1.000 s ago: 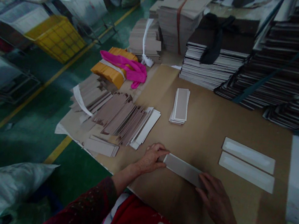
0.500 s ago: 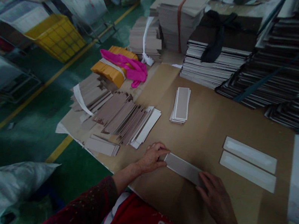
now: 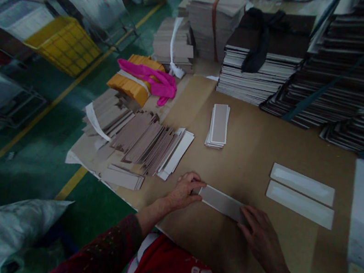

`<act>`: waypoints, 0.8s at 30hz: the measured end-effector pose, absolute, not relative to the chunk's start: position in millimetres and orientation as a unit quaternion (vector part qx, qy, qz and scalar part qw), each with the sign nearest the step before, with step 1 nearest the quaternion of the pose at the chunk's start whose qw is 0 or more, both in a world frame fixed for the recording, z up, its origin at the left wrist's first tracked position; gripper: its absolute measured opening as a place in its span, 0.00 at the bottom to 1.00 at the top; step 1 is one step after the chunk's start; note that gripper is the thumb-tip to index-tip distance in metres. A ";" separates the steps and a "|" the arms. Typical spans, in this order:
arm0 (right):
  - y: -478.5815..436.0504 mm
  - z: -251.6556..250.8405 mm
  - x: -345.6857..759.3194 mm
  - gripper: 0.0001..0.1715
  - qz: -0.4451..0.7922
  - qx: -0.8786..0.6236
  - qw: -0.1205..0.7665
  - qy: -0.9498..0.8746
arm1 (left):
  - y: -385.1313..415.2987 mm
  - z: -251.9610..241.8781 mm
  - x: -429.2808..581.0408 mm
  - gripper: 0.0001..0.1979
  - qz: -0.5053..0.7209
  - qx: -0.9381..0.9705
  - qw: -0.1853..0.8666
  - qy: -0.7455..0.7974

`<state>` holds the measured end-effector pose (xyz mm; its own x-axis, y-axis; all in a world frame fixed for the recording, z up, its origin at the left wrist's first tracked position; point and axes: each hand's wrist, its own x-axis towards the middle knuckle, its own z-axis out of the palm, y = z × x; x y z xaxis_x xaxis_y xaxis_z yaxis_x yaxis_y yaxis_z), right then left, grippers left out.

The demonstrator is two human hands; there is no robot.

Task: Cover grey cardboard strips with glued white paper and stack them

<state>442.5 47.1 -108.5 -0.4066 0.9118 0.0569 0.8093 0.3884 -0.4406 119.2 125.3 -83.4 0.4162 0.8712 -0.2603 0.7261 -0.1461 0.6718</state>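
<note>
A white-edged grey cardboard strip [image 3: 220, 202] lies right of and below frame centre, long axis slanting down rightward, between left hand [image 3: 186, 191] and right hand [image 3: 259, 231], each gripping its nearer end.

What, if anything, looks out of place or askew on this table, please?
Nothing looks spilled or clearly damaged. Mildly untidy: the row of grey-brown strips beyond the left hand leans over with uneven edges, and the small stack is slightly fanned.

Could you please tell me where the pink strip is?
In the head view, the pink strip lies upper left of centre, across the yellow bundle.
</note>
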 end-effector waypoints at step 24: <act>56.2 -105.5 438.9 0.20 0.262 -0.575 0.171 -0.756 | 128.3 -79.0 120.8 0.23 0.100 0.753 0.372 0.534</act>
<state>438.9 56.2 -105.5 -0.2802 0.9589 -0.0440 0.7799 0.2007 -0.5929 120.8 128.3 -79.0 0.4097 0.8781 -0.2473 0.7294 -0.1526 0.6668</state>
